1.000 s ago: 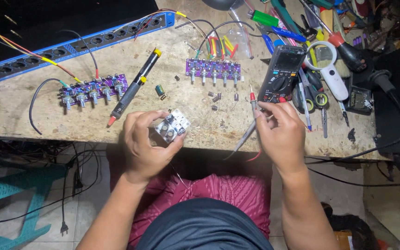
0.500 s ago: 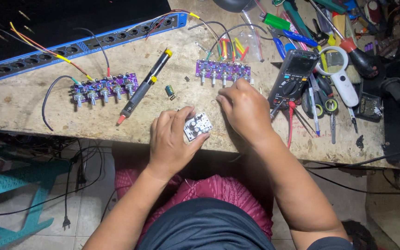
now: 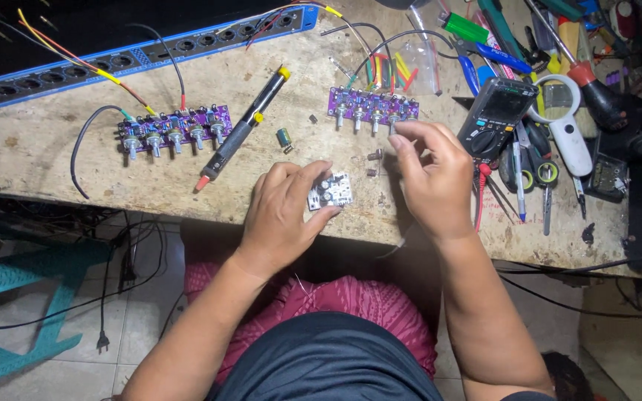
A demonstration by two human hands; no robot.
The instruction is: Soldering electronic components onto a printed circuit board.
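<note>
Holding the small white circuit board in my left hand, fingers pinched on its edges at the near side of the table, I'd judge I'm fetching a part. My right hand, fingertips drawn together, hovers over loose components near the purple potentiometer board; a precise pinch comes next.

Bright overhead light, sharp, dim floor
</note>
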